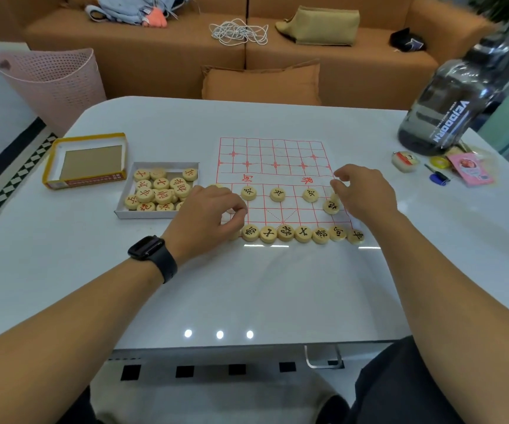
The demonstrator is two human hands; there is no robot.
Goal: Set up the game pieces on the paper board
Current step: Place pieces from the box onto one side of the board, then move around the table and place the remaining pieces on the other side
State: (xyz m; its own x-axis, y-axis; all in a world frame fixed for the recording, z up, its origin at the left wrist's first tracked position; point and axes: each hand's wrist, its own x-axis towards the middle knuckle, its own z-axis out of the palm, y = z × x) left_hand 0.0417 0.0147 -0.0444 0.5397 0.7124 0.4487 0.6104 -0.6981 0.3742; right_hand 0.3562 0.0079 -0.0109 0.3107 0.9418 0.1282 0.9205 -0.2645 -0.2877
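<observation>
The paper board [273, 160] with a red grid lies on the white table [277, 286]. A row of black-lettered wooden pieces [285, 233] lines its near edge. Three more [277, 194] stand two rows farther up, and one [331, 206] stands at the right. My left hand [210, 212] is curled over the board's near left corner, its fingertips pinching a pale piece [231, 211] that is mostly hidden. My right hand [363, 194] hovers at the board's right edge with loosely curled fingers. Its thumb is just above a half-hidden piece [336, 197].
Left of the board, a white tray [118, 213] holds several red-lettered pieces [161, 191]. An open yellow box [86, 160] sits beyond it. A large dark water jug [443, 111] and small items [437, 169] occupy the right side. A pink basket [54, 84] and an orange sofa stand behind the table.
</observation>
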